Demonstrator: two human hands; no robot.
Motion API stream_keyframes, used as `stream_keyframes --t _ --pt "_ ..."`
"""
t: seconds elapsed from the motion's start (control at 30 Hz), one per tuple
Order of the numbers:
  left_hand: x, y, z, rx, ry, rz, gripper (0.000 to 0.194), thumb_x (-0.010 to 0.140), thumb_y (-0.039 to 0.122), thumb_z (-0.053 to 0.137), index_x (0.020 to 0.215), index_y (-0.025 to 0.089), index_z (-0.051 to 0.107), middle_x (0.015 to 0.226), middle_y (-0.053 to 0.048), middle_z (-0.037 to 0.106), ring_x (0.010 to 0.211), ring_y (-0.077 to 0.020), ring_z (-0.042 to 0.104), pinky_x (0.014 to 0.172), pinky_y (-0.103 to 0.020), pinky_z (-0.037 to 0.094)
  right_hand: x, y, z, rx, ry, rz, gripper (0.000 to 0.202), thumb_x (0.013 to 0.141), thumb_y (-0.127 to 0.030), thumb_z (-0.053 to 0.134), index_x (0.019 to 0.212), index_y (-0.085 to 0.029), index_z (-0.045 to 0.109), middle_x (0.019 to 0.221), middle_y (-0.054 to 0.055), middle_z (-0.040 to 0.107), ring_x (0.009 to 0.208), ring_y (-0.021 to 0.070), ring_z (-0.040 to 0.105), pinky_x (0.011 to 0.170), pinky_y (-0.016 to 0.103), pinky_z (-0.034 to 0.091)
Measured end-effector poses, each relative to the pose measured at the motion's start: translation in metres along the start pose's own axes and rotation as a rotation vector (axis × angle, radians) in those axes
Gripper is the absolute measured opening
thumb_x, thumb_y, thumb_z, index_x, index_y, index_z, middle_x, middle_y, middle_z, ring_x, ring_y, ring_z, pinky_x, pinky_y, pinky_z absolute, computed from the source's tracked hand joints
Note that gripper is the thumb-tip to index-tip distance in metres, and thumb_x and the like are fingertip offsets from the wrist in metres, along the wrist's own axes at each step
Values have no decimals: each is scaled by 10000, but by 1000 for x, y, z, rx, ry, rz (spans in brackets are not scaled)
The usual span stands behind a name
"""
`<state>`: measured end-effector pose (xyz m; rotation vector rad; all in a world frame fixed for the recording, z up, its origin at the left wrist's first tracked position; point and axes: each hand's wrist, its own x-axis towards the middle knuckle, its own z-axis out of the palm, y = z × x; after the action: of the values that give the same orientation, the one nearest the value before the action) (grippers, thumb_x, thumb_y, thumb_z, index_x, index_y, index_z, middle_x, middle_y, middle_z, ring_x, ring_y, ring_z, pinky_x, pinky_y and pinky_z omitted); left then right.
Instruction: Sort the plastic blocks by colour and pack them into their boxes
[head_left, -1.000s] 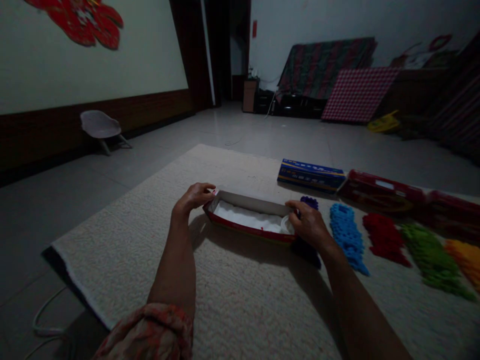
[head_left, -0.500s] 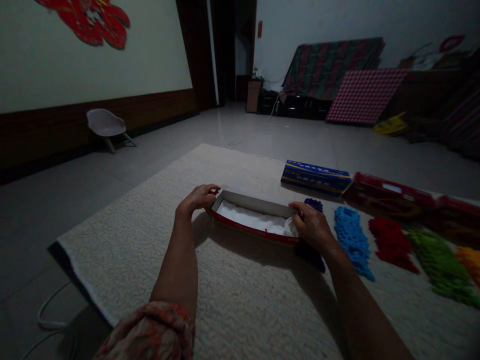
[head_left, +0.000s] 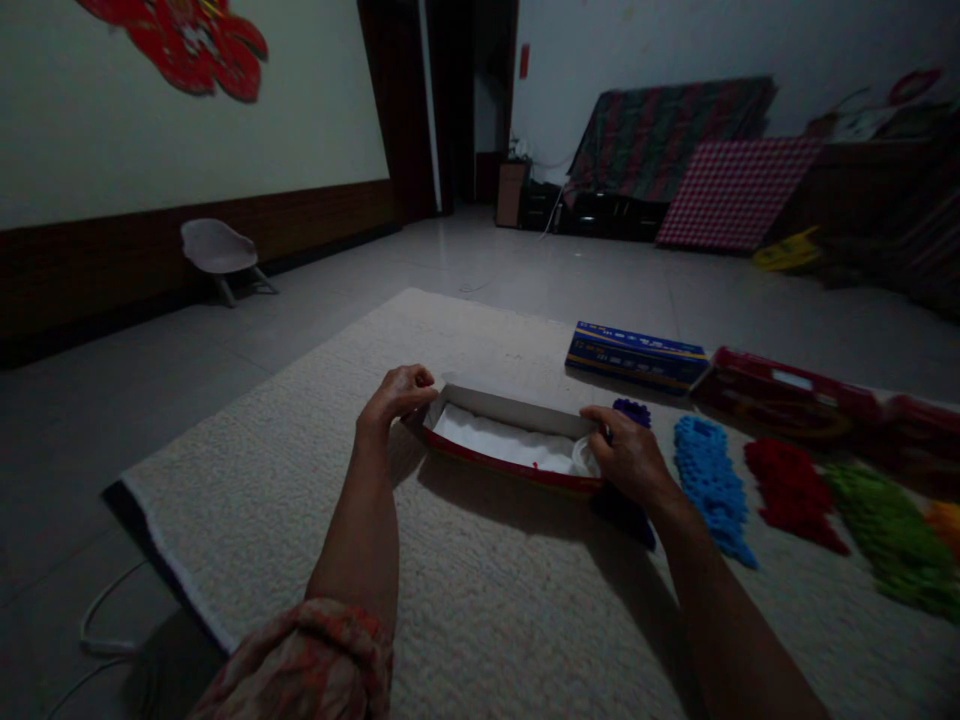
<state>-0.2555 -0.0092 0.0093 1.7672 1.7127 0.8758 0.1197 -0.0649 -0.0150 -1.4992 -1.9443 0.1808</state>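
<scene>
Both ends of an open box (head_left: 502, 461) are held: the left hand (head_left: 397, 393) pinches one, the right hand (head_left: 628, 452) grasps the other, well in from the pale cloth's (head_left: 480, 600) left edge. From where I stand, an uneven pull could tip it and shift the white ring (head_left: 583, 456), if loose; a low sweep might drag the purple strip (head_left: 634, 411).

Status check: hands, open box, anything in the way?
Left hand on left end of open box, right hand gripping right end. White lining inside. Purple piece close by right hand, partly hidden.
</scene>
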Motion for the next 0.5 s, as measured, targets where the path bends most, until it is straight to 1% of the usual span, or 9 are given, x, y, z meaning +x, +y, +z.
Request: stream_keyframes --t 0.1,0.17,0.2,0.27,0.37,0.43,0.5 --pt "-1 2 -4 89 43 -66 226 647 216 637 847 191 740 792 -91 717 635 -190 606 545 -290 458 0 0 0 5 10 -5 405 756 -115 504 1085 -176 732 1128 113 759 1030 242 715 968 382 541" --pt "-2 3 -5 115 64 -55 228 658 201 616 841 197 752 765 -85 715 630 -187 606 546 -284 460 0 0 0 6 16 -5 410 755 -118 506 1090 -187 733 1125 105 760 1027 242 716 961 382 544" --pt "-3 4 -5 116 57 -44 234 668 205 615 851 198 760 758 -82 715 634 -188 609 549 -283 464 0 0 0 7 15 -4 414 755 -119 504 1094 -187 731 1125 107 759 1028 245 715 961 386 544" --pt "-4 7 -5 114 9 -41 286 688 222 629 932 199 777 789 -81 726 648 -193 621 558 -286 475 0 -1 -1 7 6 2 415 756 -125 500 1098 -176 730 1132 118 755 1035 253 712 968 397 541" --pt "-4 10 -3 187 -54 -58 370 702 227 664 1051 195 782 853 -84 740 722 -212 659 612 -293 496 0 -1 -1 8 -11 5 411 766 -131 493 1103 -149 728 1147 139 748 1053 258 708 987 395 533" --pt "-4 11 -2 251 -64 -62 371 697 216 681 1053 195 787 880 -88 746 791 -233 679 670 -309 508 0 -2 -2 8 -12 4 409 767 -132 495 1104 -149 726 1145 133 750 1057 253 707 990 384 531" --pt "-3 12 -3 289 -42 -57 356 682 204 695 1024 203 794 906 -96 752 843 -255 689 726 -336 517 0 -2 -2 7 -6 7 402 766 -131 501 1097 -164 727 1137 120 753 1047 247 709 984 378 534"
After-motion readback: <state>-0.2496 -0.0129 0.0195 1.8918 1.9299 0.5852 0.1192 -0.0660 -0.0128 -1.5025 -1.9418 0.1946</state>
